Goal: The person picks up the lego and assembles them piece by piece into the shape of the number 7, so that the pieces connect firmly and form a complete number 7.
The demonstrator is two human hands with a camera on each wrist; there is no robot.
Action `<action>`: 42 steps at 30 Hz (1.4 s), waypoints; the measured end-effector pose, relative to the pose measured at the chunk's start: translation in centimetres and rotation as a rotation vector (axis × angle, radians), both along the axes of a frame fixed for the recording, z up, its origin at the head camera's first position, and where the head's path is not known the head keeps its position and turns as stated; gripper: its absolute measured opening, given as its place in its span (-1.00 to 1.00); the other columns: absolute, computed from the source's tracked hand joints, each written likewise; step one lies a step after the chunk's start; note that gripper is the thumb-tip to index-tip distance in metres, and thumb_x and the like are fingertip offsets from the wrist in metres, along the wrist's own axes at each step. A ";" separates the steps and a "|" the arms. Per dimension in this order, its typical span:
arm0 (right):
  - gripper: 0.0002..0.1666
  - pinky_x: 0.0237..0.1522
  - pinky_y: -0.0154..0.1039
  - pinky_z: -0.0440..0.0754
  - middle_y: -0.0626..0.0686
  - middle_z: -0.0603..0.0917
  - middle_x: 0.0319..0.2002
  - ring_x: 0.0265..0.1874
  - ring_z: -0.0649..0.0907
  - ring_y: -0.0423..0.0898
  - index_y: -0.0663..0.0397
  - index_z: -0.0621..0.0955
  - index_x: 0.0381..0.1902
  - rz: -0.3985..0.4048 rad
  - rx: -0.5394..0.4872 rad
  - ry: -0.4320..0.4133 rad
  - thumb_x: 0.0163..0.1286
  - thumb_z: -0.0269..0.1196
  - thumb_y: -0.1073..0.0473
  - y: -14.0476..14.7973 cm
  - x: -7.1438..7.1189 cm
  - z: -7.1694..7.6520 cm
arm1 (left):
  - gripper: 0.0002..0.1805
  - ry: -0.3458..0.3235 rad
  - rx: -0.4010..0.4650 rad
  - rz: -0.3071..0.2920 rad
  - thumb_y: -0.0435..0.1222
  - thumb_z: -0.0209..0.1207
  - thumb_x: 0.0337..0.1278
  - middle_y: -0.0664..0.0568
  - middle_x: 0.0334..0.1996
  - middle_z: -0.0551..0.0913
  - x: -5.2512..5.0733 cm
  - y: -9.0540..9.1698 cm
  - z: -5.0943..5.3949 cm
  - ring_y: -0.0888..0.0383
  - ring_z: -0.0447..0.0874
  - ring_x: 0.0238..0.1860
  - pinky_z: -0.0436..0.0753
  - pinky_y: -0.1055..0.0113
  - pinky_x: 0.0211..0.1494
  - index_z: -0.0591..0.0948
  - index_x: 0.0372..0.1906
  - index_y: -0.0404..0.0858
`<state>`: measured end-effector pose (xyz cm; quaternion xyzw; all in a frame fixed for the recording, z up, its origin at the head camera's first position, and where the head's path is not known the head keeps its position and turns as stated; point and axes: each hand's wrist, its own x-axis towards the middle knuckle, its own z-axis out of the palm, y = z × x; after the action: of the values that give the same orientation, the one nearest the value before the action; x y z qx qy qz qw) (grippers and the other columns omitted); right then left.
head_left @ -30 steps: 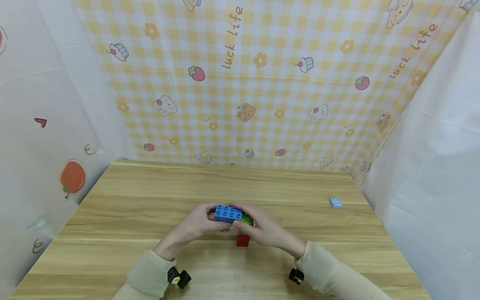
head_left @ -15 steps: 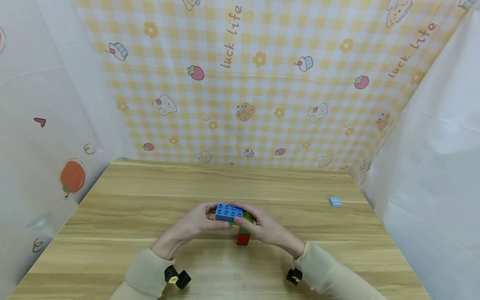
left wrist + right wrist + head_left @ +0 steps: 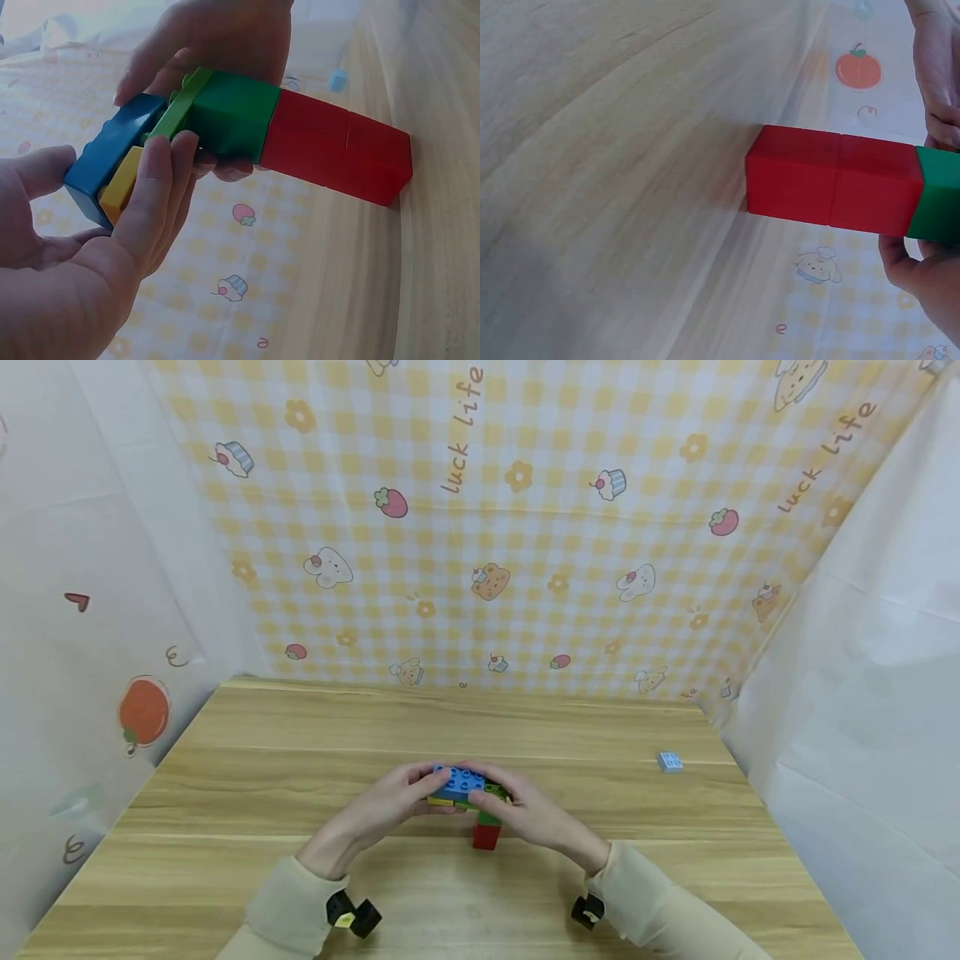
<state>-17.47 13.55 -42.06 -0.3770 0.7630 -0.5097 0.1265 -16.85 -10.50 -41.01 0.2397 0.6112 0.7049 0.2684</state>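
Observation:
A stack of toy building bricks stands upright on the table. Two red blocks (image 3: 307, 135) form its column, with a green block (image 3: 232, 112) above. Across the top lie a thin light green brick (image 3: 176, 112), a thin yellow brick (image 3: 124, 180) and a long blue brick (image 3: 463, 785) over both. My left hand (image 3: 386, 802) pinches the blue and yellow bricks' overhanging end, thumb on the studs and fingers beneath. My right hand (image 3: 536, 814) grips the blue brick's other end, thumb in front, fingers behind and partly hidden.
A small light blue brick (image 3: 671, 762) lies at the far right of the wooden table (image 3: 300, 718). A yellow checked cloth (image 3: 517, 543) hangs behind the table, with white sheets (image 3: 855, 693) at both sides.
My left thumb has moved from the blue brick's front onto its studs, exposing the yellow brick below. More of the green block shows above the red. My right hand has barely shifted.

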 end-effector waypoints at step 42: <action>-0.54 -0.07 -0.16 0.61 0.16 0.50 0.23 -0.04 0.59 -0.03 0.21 0.43 0.33 0.086 -0.156 -0.096 0.51 0.07 0.30 0.1 -0.8 -0.5 | -0.48 0.014 0.042 0.074 -0.30 -0.01 0.49 -0.30 0.11 0.43 0.9 0.6 0.3 0.00 0.54 0.04 0.56 0.10 0.13 0.25 0.35 -0.56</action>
<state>-18.24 13.66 -42.52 -0.3931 0.6973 -0.5791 0.1547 -15.94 -9.94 -40.72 0.2275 0.6067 0.7253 0.2326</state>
